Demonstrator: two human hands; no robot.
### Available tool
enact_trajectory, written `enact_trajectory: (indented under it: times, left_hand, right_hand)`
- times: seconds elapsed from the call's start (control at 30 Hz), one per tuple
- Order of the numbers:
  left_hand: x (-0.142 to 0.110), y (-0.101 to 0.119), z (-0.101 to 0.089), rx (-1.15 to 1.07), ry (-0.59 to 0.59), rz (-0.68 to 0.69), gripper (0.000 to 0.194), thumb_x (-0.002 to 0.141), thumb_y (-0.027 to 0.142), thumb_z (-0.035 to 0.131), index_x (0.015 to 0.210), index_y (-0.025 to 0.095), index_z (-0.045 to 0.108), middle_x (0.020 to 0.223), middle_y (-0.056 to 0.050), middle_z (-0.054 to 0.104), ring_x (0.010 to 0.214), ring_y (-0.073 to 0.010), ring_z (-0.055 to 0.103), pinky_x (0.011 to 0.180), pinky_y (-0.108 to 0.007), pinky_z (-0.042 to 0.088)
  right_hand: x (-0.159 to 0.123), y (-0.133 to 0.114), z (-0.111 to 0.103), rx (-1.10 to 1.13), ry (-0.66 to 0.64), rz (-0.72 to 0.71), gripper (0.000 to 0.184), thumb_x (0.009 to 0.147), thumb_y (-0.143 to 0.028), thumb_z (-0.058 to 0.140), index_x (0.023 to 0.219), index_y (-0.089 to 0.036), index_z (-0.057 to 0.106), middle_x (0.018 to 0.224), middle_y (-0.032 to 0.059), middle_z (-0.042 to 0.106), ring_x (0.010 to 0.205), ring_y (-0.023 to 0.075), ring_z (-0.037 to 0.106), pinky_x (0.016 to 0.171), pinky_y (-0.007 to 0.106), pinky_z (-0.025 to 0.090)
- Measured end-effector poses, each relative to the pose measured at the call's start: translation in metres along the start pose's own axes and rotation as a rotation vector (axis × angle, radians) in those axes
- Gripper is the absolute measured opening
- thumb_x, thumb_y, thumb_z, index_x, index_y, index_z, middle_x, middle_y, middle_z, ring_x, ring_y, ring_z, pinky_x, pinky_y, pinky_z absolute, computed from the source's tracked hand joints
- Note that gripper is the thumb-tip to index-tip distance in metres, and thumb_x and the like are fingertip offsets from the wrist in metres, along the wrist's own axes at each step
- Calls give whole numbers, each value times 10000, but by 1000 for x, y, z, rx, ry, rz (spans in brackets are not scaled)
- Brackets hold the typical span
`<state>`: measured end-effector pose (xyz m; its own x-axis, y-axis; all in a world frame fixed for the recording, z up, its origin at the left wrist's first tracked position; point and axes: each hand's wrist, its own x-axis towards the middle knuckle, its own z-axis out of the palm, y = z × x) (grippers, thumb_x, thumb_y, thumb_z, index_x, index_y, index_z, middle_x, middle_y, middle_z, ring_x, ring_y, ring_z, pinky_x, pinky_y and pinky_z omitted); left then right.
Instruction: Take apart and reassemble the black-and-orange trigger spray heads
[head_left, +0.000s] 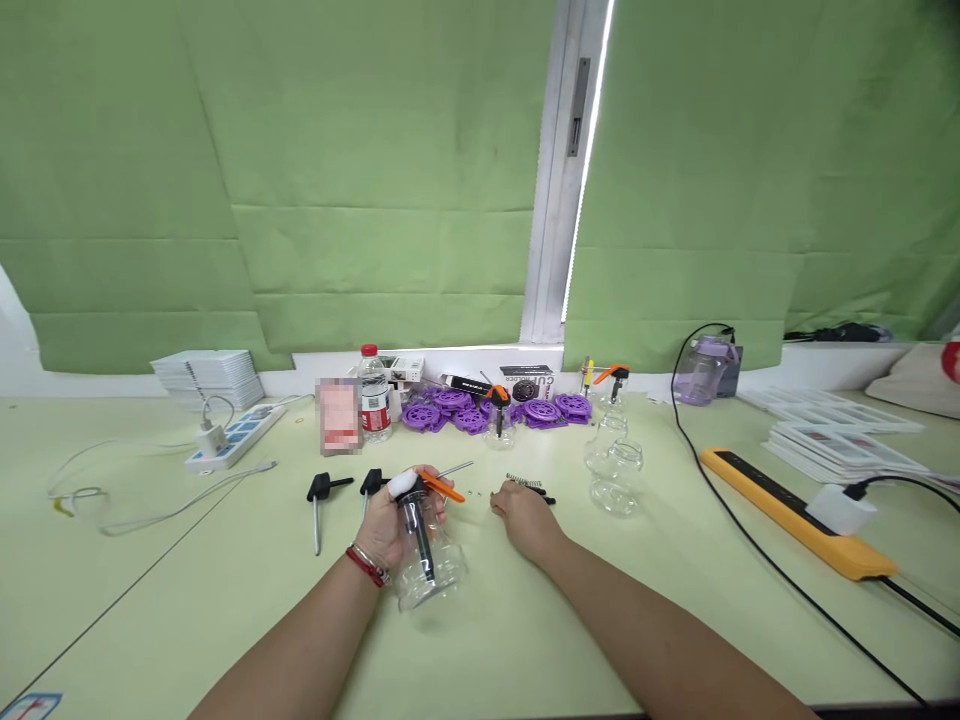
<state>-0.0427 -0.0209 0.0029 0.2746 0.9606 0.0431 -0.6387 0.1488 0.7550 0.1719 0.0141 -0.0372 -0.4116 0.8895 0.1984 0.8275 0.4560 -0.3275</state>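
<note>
My left hand (386,525) is wrapped round the neck of a clear spray bottle (431,575), which it holds tilted above the table. The bottle has a black spray head, an orange lever (441,487) and a dark tube inside. A white covering shows on the thumb. My right hand (523,515) rests on the table with its fingers pressed together; anything in them is too small to make out. Springs (523,481) and short black parts (550,498) lie just beyond it. Tiny pieces (475,493) lie between the hands.
Two black spray heads with metal rods (316,515) are at left. Clear bottles (615,490) stand at right, purple round parts (469,415) at the back. A finished-looking spray bottle (499,425) stands among them. An orange power strip (795,515) and black cable lie right.
</note>
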Motion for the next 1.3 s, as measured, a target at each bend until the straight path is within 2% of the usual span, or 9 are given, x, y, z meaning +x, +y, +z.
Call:
enact_trajectory:
  times: [0.27,0.43,0.53,0.67,0.8,1.03,1.17,1.23,1.3]
  left_hand:
    - [-2,1,4,23,24,-32,224,771,266,504,876,112,627,891,-131,666,602,-177,606,576,-337,516]
    - [0,1,-1,18,-30,-34,223,776,272,496,886,121,618,906,-127,660,611,-176,599,577,-325,500]
    - [1,1,-4,13,-68,-27,219,773,267,492,887,128,618,901,-121,659,614,-176,593,570,-314,488]
    - [2,-1,-6,36,-93,-36,239,797,275,471,901,120,621,923,-134,657,625,-175,594,597,-321,492]
    - [2,-2,-6,48,-93,-40,252,798,287,480,918,119,625,929,-139,660,626,-176,601,596,-321,498]
    - [1,-3,-2,63,-64,-56,238,798,297,511,909,120,625,933,-134,666,604,-172,615,590,-329,510]
    - [0,-2,4,56,-29,-22,209,786,272,541,913,126,618,885,-114,677,626,-180,630,594,-318,519]
    - [0,-1,8,38,-7,5,203,793,278,545,909,125,610,870,-111,678,646,-181,632,592,-307,522]
    - [0,0,12,0,42,40,208,808,305,543,916,137,599,902,-106,674,681,-181,635,621,-315,529]
  right_hand:
    - [0,-1,-4,6,68,68,230,855,-123,422,921,-198,629,890,58,619,829,170,557,717,259,370]
    - [-2,27,-25,64,252,89,280,849,-208,461,1074,-159,620,1142,90,590,1080,212,492,926,307,358]
    - [-2,42,-28,39,167,86,400,898,-306,383,1229,-144,539,1339,103,470,1235,239,385,1023,364,287]
    - [0,43,-18,-16,10,64,487,930,-372,274,1364,-177,379,1442,84,333,1320,261,279,1039,436,247]
    - [2,38,-12,-51,-33,42,480,931,-387,269,1366,-212,370,1443,67,335,1326,256,275,1037,455,234]
    - [6,43,-12,-37,-10,-61,466,932,-360,276,1321,-158,433,1385,104,423,1293,228,344,1045,394,258]
    - [5,42,-15,-34,-19,-70,482,926,-368,287,1340,-151,406,1386,111,420,1296,239,337,1051,412,246]
    - [2,38,-21,-49,42,-44,491,924,-381,289,1352,-164,389,1401,97,401,1327,249,275,1076,449,174]
    - [-3,30,-30,-24,173,-28,487,920,-402,295,1337,-179,412,1412,82,387,1355,257,195,1092,480,88]
